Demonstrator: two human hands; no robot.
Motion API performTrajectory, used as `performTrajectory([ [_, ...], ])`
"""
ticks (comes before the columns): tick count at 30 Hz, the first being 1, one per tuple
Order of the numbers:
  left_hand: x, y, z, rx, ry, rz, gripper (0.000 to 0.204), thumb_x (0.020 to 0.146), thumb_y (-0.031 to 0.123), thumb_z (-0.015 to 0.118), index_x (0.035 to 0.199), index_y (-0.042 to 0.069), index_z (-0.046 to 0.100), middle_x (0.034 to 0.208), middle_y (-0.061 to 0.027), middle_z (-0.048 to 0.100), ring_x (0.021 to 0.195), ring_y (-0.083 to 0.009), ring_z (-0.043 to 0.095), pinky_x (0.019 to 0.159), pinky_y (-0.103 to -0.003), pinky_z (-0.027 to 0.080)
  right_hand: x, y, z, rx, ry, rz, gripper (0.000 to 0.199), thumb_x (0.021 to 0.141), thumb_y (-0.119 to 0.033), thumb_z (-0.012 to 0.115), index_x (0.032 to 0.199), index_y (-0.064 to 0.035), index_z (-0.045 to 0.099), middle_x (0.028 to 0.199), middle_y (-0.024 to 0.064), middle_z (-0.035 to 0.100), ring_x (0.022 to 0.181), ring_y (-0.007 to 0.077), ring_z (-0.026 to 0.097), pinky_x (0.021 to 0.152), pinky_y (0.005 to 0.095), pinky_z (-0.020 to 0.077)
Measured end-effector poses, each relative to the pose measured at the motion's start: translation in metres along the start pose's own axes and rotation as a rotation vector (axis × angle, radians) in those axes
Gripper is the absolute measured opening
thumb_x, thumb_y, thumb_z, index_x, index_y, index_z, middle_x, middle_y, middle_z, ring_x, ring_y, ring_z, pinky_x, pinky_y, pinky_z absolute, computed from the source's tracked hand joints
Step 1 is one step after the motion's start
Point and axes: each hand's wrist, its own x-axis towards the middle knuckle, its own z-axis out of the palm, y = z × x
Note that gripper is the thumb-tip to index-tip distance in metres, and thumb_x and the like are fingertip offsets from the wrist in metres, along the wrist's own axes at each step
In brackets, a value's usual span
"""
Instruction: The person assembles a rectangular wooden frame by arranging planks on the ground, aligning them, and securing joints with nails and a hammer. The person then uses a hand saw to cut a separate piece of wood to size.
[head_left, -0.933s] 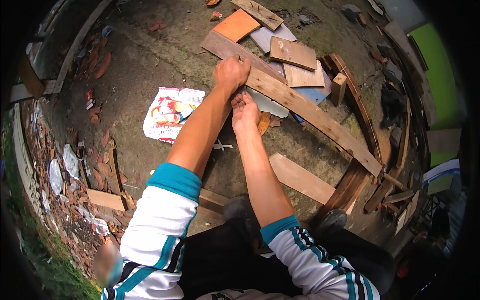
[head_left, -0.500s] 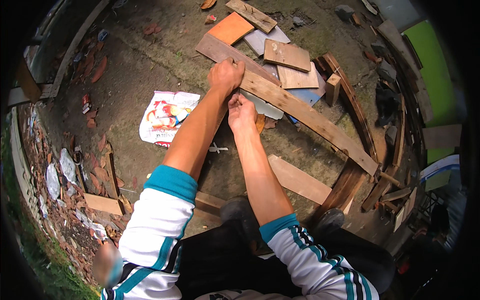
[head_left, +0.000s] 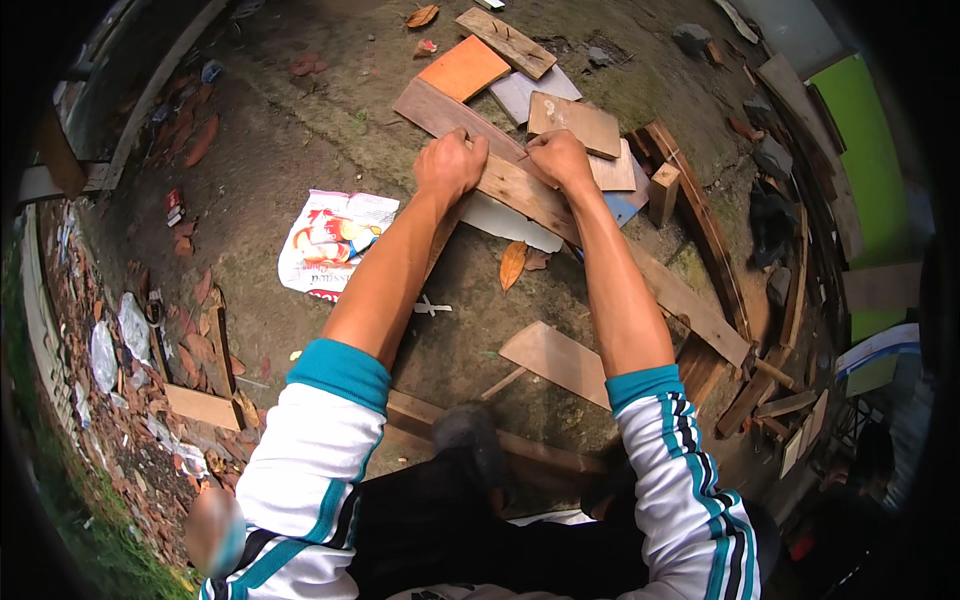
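A long brown wooden plank (head_left: 660, 285) lies slanted across the dirt ground from upper left to lower right. My left hand (head_left: 450, 163) grips the plank near its upper end, fingers curled over the far edge. My right hand (head_left: 560, 158) is clenched on the same plank just to the right, a short gap between the two fists. Both forearms reach forward from white sleeves with teal cuffs. Beneath the plank lies a pale flat sheet (head_left: 510, 222).
Wood offcuts lie beyond the hands: an orange board (head_left: 463, 68), a square tan board (head_left: 575, 120), a small block (head_left: 663, 192). A printed plastic bag (head_left: 330, 240) lies at left, a loose board (head_left: 555, 360) nearer me. Stacked timber and a green panel (head_left: 865, 150) fill the right.
My right hand has moved up from below the plank onto it, beside the left hand. The view has shifted so the plank and hands sit higher and closer.
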Motion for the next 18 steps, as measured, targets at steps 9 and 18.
performTrajectory([
  [9,-0.004,-0.004,-0.005,0.023,0.001,-0.047,0.052,0.091,0.047,0.049,0.111,0.005,0.072,0.107,-0.03,0.07,0.105,-0.0467,0.066,0.095,-0.052,0.05,0.046,-0.032,0.028,-0.198,-0.459,-0.136,0.033,0.083,-0.02,0.073,0.105,0.0037,0.073,0.093,0.021,0.074,0.087,0.0301,0.072,0.079,0.0405,0.0554],
  [18,-0.002,-0.002,-0.005,0.029,-0.017,-0.068,0.052,0.09,0.048,0.051,0.113,0.006,0.072,0.11,-0.0297,0.069,0.106,-0.046,0.066,0.095,-0.052,0.05,0.016,-0.021,0.037,0.043,-0.12,-0.125,0.026,0.085,-0.019,0.071,0.107,-0.0052,0.075,0.096,0.0214,0.075,0.094,0.0333,0.072,0.087,0.0418,0.0543],
])
